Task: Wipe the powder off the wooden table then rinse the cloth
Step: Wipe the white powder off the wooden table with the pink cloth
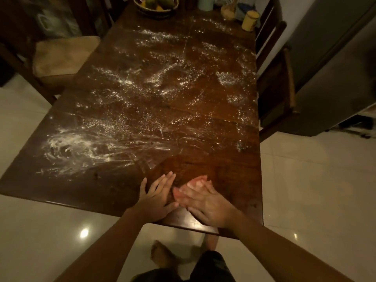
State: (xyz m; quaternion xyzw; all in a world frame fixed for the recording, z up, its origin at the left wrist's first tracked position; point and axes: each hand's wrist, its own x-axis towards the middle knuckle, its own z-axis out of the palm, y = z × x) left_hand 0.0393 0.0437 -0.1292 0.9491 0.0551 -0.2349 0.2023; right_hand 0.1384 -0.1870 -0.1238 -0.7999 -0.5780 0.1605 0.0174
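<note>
Powder [154,78] lies in white streaks and smears over most of the dark wooden worktop [234,174], thickest at the near left; the near right patch by the hands is bare. Right hand [207,202] presses flat on a pink cloth [188,189] near the front edge, fingers spread over it. Left hand [156,197] lies open, palm down, just beside the cloth. A fruit bowl [155,5] and a yellow jar [250,20] stand at the far end.

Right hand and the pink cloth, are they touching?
Touching. The head view shows the right hand lying flat on top of the pink cloth, pressing it onto the wooden table, with the cloth showing past the fingers.
</note>
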